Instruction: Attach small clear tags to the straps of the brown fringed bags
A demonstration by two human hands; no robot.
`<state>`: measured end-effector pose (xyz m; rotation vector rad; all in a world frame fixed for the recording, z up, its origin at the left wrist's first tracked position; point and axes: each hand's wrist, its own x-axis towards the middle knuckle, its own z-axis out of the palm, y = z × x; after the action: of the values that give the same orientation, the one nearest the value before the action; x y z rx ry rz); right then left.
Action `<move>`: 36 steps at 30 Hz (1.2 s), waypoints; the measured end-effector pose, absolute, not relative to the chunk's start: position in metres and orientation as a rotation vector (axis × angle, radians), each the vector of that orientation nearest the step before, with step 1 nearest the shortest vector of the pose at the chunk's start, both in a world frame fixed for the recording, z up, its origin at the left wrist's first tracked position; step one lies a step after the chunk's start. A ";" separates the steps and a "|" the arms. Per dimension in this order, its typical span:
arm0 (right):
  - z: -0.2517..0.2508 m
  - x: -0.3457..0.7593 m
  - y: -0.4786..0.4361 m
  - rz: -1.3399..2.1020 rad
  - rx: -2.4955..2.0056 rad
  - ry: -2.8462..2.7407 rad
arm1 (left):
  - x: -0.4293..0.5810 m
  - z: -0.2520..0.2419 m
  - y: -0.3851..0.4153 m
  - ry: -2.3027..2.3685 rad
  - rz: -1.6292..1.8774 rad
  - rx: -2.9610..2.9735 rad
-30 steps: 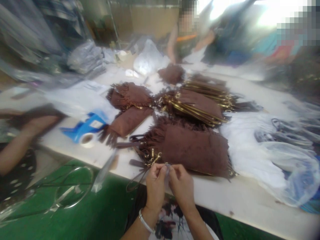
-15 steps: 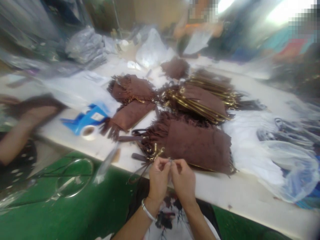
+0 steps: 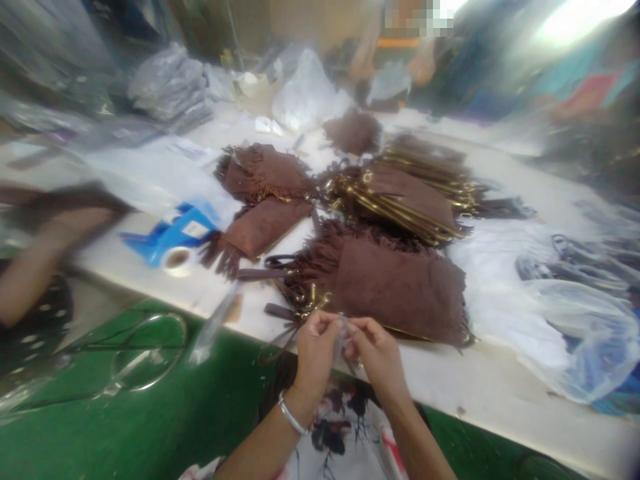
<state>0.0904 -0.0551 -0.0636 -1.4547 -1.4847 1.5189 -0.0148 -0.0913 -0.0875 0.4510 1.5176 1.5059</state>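
Observation:
My left hand (image 3: 316, 350) and my right hand (image 3: 379, 357) meet at the table's front edge, fingertips pinched together. Between them is a small, pale, see-through piece (image 3: 341, 338), perhaps thin plastic; blur hides its exact kind. Just beyond my fingers lies a stack of brown fringed pouches (image 3: 400, 283), with gold zips along the near side. Gold clasps (image 3: 313, 301) and brown straps (image 3: 263, 274) stick out at its left end, close to my left hand.
More brown pouches lie behind, in a left pile (image 3: 267, 227) and a gold-zipped pile (image 3: 410, 193). A blue tape dispenser (image 3: 173, 233) stands left. White sheets (image 3: 490, 293) and a clear bag (image 3: 585, 340) lie right. Co-workers' arms (image 3: 45, 260) show at left and at the back.
My right hand has shifted slightly right and turned, so the fingertips sit a little farther apart. More of the pale piece shows between them. The pouches stay in place.

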 end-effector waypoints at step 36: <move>-0.080 0.085 -0.061 1.287 -1.634 -1.500 | -0.016 -0.093 -0.101 1.519 1.417 0.382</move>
<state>0.0851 -0.0609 -0.0797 -1.6342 -1.4995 1.2869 -0.0163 -0.1007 -0.0930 0.3824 1.5190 1.4169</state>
